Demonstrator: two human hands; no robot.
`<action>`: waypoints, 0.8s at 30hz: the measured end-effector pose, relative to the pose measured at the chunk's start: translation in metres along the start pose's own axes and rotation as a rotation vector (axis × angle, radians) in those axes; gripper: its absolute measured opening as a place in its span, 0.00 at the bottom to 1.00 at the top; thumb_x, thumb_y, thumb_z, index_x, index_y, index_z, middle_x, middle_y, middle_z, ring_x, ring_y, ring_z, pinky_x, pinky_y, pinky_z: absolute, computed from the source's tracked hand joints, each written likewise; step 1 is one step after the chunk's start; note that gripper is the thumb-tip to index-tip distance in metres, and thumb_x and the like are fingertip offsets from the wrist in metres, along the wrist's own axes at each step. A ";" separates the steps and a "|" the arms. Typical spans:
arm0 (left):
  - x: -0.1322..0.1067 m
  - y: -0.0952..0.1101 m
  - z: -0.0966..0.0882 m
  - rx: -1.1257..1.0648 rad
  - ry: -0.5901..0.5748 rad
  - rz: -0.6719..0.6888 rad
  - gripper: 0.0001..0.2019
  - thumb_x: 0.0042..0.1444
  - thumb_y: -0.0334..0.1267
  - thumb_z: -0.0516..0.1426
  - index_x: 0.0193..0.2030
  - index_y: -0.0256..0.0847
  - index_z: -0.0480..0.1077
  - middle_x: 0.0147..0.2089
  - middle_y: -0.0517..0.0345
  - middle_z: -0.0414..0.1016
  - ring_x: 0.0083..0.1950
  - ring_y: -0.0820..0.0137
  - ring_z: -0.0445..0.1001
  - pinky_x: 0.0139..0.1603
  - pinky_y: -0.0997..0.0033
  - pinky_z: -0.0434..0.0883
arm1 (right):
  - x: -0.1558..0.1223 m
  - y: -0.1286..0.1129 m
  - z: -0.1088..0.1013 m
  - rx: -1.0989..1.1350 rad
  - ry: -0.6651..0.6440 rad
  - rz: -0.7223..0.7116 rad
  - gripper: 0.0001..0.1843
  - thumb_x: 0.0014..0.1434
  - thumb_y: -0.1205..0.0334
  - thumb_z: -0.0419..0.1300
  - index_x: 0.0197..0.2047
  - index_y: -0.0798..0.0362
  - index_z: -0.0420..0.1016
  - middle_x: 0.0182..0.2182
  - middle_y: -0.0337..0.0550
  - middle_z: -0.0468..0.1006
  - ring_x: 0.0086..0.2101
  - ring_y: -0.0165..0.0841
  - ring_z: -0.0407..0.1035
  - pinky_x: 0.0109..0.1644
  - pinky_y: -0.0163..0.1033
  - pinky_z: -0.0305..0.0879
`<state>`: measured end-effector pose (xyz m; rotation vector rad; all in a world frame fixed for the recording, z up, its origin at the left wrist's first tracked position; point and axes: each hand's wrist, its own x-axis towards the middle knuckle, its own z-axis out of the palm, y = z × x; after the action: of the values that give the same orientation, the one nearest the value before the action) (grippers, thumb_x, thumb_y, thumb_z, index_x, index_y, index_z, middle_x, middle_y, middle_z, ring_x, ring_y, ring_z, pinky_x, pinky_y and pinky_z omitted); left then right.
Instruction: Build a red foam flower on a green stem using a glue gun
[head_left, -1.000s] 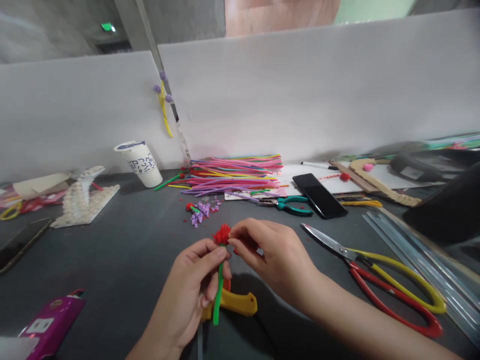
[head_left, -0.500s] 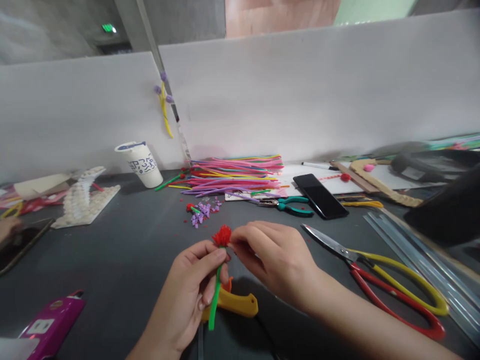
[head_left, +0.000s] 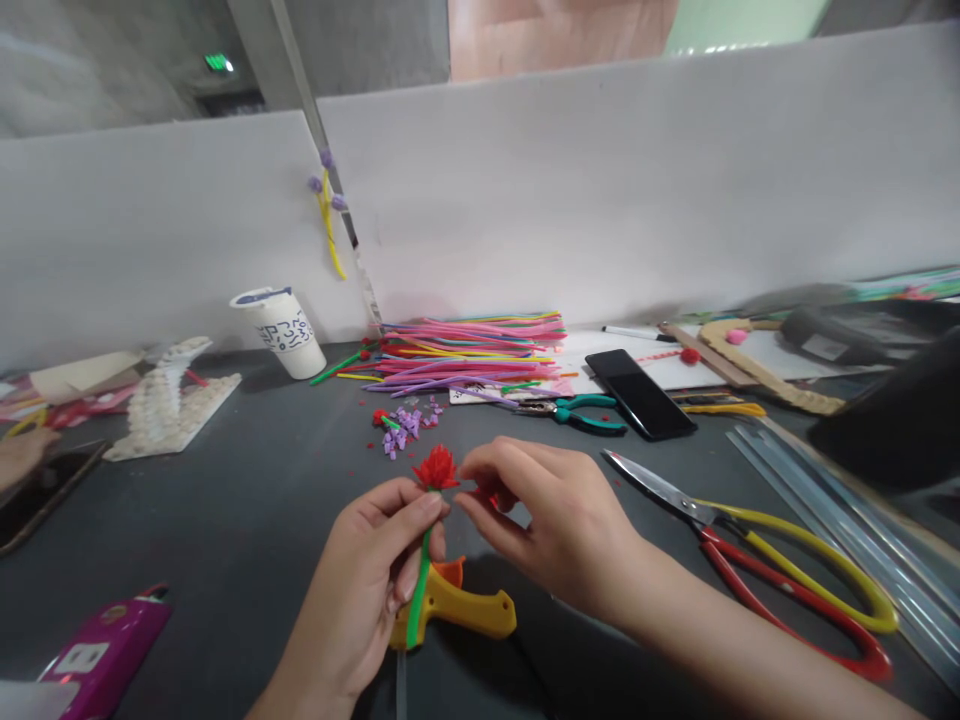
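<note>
My left hand (head_left: 386,560) pinches a red flower (head_left: 436,468) just below its petals, at the top of its green stem (head_left: 420,585). The stem hangs down past the fingers. Right beside the flower is my right hand (head_left: 551,510), thumb and index fingertip parted, its other fingers curled around small red pieces (head_left: 489,494) that are partly hidden. Beneath the hands lies a yellow glue gun (head_left: 472,610) with an orange trigger. Beyond them, purple bits (head_left: 403,432) and a small red flower head (head_left: 380,416) are scattered on the table.
Large scissors (head_left: 705,515) and clear sticks (head_left: 847,540) lie to the right. Behind are pliers (head_left: 574,410), a phone (head_left: 637,392), colourful pipe cleaners (head_left: 472,350) and a white cup (head_left: 281,332). A magenta device (head_left: 112,650) sits front left; another person's hand (head_left: 26,455) is at the left edge.
The red flower has shifted slightly left and its petals look more spread. My right thumb and index finger have come apart and away from the petals.
</note>
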<state>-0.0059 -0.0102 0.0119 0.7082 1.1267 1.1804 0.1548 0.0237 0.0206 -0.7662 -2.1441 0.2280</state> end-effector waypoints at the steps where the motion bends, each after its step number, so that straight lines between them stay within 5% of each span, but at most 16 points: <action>1: 0.000 0.000 0.001 0.011 -0.001 0.005 0.12 0.46 0.39 0.65 0.21 0.36 0.68 0.17 0.65 0.72 0.11 0.88 0.51 0.10 0.89 0.47 | 0.000 0.000 0.001 -0.006 -0.003 -0.012 0.01 0.61 0.68 0.57 0.37 0.56 0.69 0.27 0.39 0.74 0.25 0.26 0.65 0.28 0.30 0.58; 12: -0.003 -0.008 -0.004 0.230 -0.041 0.224 0.11 0.51 0.41 0.63 0.24 0.38 0.71 0.19 0.65 0.72 0.14 0.85 0.58 0.14 0.88 0.55 | -0.001 -0.002 -0.003 -0.027 0.038 -0.097 0.07 0.63 0.70 0.53 0.32 0.56 0.69 0.23 0.39 0.71 0.23 0.27 0.60 0.26 0.32 0.55; 20: -0.011 -0.013 -0.007 0.466 0.126 0.818 0.04 0.53 0.35 0.61 0.30 0.44 0.78 0.24 0.62 0.76 0.23 0.76 0.70 0.22 0.82 0.66 | -0.004 -0.010 -0.012 -0.022 0.148 -0.278 0.05 0.58 0.74 0.56 0.37 0.55 0.67 0.24 0.40 0.73 0.22 0.28 0.60 0.26 0.35 0.54; 24: -0.011 -0.018 -0.010 0.482 0.181 1.028 0.05 0.50 0.34 0.63 0.35 0.45 0.80 0.27 0.60 0.78 0.23 0.74 0.71 0.23 0.78 0.69 | -0.003 -0.021 -0.013 0.263 0.120 -0.059 0.05 0.55 0.73 0.54 0.33 0.55 0.68 0.22 0.37 0.70 0.21 0.26 0.62 0.25 0.31 0.57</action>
<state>-0.0089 -0.0268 -0.0039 1.7032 1.2363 1.8608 0.1566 0.0045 0.0353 -0.5504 -1.9712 0.4134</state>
